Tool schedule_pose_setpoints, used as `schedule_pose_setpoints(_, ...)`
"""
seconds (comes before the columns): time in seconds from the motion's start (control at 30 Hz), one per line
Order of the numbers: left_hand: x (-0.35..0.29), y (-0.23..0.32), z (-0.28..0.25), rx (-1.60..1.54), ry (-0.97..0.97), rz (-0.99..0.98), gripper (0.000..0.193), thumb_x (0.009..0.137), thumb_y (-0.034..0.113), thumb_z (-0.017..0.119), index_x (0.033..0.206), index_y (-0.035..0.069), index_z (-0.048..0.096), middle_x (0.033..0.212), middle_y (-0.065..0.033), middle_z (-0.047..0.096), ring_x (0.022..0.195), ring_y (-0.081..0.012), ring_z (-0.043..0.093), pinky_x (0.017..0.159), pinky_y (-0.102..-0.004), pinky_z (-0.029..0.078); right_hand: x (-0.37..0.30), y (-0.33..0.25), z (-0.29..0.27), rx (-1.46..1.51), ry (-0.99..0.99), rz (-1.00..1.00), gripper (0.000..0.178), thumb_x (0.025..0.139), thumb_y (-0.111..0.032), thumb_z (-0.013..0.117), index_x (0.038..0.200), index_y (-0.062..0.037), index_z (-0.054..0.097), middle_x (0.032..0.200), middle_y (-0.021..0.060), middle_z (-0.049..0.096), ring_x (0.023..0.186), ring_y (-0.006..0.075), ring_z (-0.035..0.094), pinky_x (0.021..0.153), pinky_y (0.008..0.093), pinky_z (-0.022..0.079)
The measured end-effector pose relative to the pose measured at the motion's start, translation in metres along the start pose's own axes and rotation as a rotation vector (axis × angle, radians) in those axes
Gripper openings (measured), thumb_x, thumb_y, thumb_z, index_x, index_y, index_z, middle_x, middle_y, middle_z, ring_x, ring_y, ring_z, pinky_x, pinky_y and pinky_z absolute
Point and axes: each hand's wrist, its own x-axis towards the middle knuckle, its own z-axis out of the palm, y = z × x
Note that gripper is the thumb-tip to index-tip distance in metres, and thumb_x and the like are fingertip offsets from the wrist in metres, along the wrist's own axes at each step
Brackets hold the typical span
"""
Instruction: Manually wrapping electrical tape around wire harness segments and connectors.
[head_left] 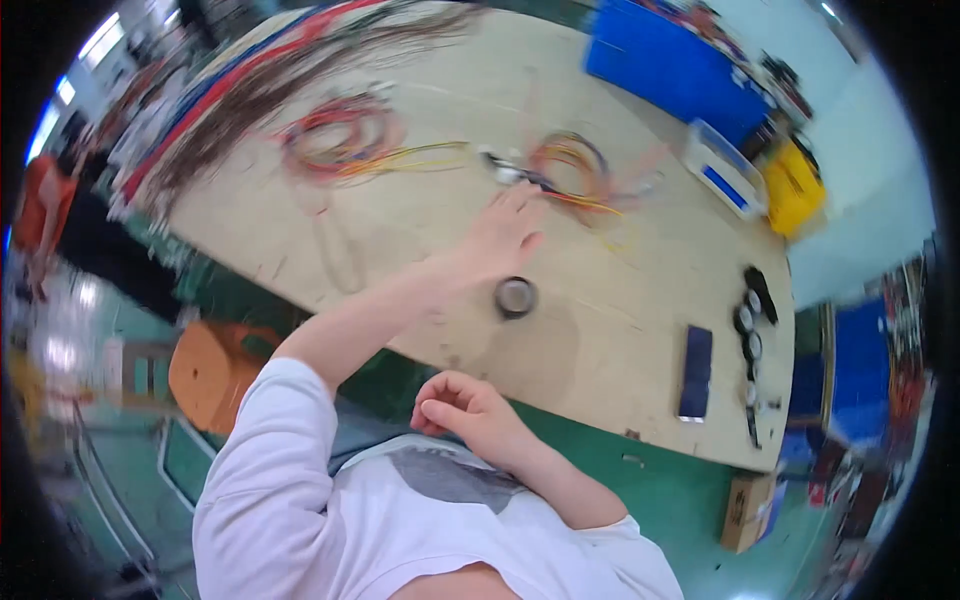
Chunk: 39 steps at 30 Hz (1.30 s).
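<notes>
My left hand [505,232] reaches out over the table, fingers stretched and thumb apart. Its fingertips are at the near edge of a coiled bundle of coloured wires [572,168], with white and black connectors at its left end. Motion blur hides whether they touch. Just below that hand stands a dark roll of tape [516,297]. Close to my body, below the table's front edge, my right hand [468,412] is loosely curled, with nothing visible in it. Another coil of red, yellow and dark wires [340,140] lies farther left.
Long loose wires [270,70] run along the table's far left. On the right are a phone-like dark slab [695,373], several tape rolls [750,345], a clear tray [722,170] and a blue bin [680,70]. An orange stool [215,375] stands left; another person [75,225] is beyond it.
</notes>
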Motion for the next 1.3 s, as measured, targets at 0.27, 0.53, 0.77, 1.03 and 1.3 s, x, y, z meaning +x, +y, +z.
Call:
schedule_pose_setpoints(0.27, -0.362, -0.079, -0.252, 0.345, 0.413, -0.855, 0.017, 0.066, 0.005, 0.057, 0.082, 0.002, 0.054, 0.087, -0.0135, 0.054, 0.087, -0.0301, 0.050, 0.077, -0.0370, 0.041, 0.182, 0.098, 0.117, -0.469, -0.218, 0.381, 0.009, 0.081, -0.010, 0.048, 0.086, -0.0023, 0.050, 0.075, 0.0062, 0.056, 0.062, 0.0096, 0.051, 0.056, 0.0207, 0.042)
schedule_pose_setpoints(0.53, -0.584, -0.196, -0.331, 0.570, 0.499, -1.485, 0.046, 0.070, -0.006, 0.046, 0.115, 0.003, 0.043, 0.111, -0.0175, 0.040, 0.103, -0.0312, 0.041, 0.087, -0.0340, 0.034, 0.435, 0.343, 0.124, -0.631, 0.092, 0.562, 0.006, 0.080, -0.008, 0.046, 0.080, -0.0030, 0.049, 0.065, 0.0049, 0.054, 0.053, 0.0108, 0.051, 0.046, 0.0235, 0.040)
schedule_pose_setpoints(0.77, -0.630, -0.243, -0.283, 0.819, 0.280, -1.635, 0.047, 0.079, 0.016, 0.050, 0.121, 0.000, 0.035, 0.127, -0.0194, 0.030, 0.120, -0.0340, 0.026, 0.097, -0.0409, 0.022, 0.672, 0.509, 0.085, -1.483, 0.186, 0.107, 0.035, 0.063, -0.023, 0.067, 0.084, 0.0025, 0.054, 0.081, 0.0209, 0.056, 0.079, 0.0349, 0.053, 0.071, 0.0383, 0.042)
schedule_pose_setpoints(1.03, -0.647, -0.245, -0.275, 0.790, 0.173, -1.618, 0.059, 0.082, 0.042, 0.031, 0.121, -0.002, 0.029, 0.125, -0.0233, 0.031, 0.118, -0.0385, 0.026, 0.098, -0.0490, 0.019, 0.798, 0.594, 0.077, -2.025, 0.138, 0.064, 0.061, 0.064, -0.036, 0.065, 0.102, 0.0056, 0.042, 0.101, 0.0238, 0.050, 0.100, 0.0327, 0.046, 0.084, 0.0377, 0.038)
schedule_pose_setpoints(1.3, -0.645, -0.248, -0.274, 0.752, 0.143, -1.689, 0.058, 0.080, 0.043, 0.038, 0.118, 0.000, 0.032, 0.124, -0.0256, 0.027, 0.117, -0.0417, 0.025, 0.096, -0.0514, 0.019, 0.819, 0.614, 0.069, -1.718, 0.064, 0.199, 0.030, 0.068, -0.017, 0.057, 0.087, 0.0036, 0.047, 0.074, 0.0208, 0.058, 0.073, 0.0338, 0.058, 0.067, 0.0401, 0.046)
